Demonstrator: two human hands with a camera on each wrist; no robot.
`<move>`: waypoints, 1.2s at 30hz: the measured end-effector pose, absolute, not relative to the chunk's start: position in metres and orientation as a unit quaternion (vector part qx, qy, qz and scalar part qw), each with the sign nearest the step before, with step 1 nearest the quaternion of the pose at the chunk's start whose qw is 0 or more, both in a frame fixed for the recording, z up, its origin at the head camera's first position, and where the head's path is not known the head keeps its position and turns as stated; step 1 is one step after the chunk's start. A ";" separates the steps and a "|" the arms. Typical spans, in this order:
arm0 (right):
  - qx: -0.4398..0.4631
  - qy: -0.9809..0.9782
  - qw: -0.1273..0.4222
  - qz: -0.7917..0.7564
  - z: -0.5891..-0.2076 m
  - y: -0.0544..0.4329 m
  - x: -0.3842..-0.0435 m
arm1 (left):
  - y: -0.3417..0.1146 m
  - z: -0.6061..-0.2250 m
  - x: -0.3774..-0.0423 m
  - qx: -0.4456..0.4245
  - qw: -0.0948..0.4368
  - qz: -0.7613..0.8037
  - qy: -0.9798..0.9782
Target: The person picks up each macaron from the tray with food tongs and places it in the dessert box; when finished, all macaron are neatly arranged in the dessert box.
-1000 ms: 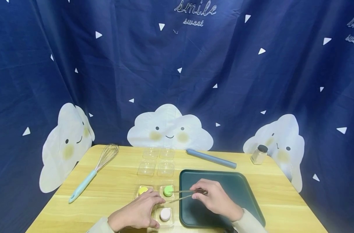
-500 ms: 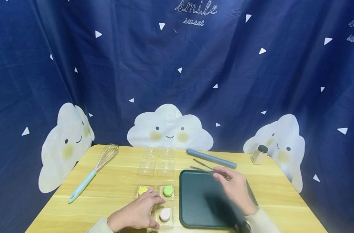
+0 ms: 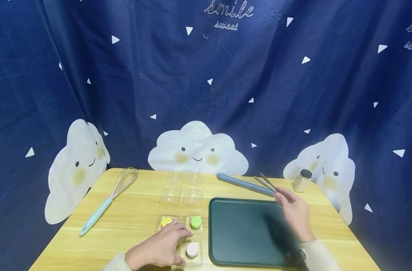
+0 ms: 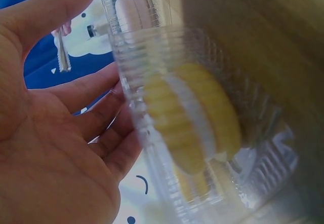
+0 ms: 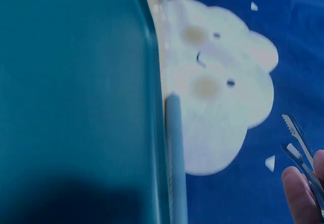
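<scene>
My left hand rests over the near left part of a clear plastic macaron box, thumb and fingers spread apart, fingertips at its rim. In the box are a yellow macaron, partly covered by that hand, a green macaron and a pale pink macaron. The left wrist view shows a large yellow macaron through the box wall. My right hand pinches metal tongs above the tray's far right corner. Their serrated tips stand apart with nothing between them.
A dark green tray lies right of the box. The box's clear lid extends behind it. Farther back are a blue-grey rolling pin and a black-capped jar. A whisk lies at the left.
My right hand has lifted the tongs away from the green macaron and carried them right and back, past the tray. The green macaron stays in the box, and my left hand has not moved.
</scene>
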State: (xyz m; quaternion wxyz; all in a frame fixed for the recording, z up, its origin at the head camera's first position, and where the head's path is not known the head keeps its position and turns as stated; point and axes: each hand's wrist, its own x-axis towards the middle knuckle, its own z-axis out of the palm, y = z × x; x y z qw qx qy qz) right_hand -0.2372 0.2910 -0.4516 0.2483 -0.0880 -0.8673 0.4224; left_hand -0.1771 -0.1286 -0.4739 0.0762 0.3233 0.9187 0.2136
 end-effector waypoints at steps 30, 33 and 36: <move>-0.180 -0.911 0.110 0.355 -0.479 0.404 -0.228 | -0.130 -0.476 -0.178 0.327 0.080 0.216 0.916; -0.170 -0.922 0.083 0.338 -0.480 0.410 -0.227 | -0.130 -0.476 -0.178 0.326 0.079 0.216 0.917; -0.153 -0.935 0.059 0.313 -0.481 0.415 -0.226 | -0.130 -0.476 -0.178 0.325 0.079 0.216 0.917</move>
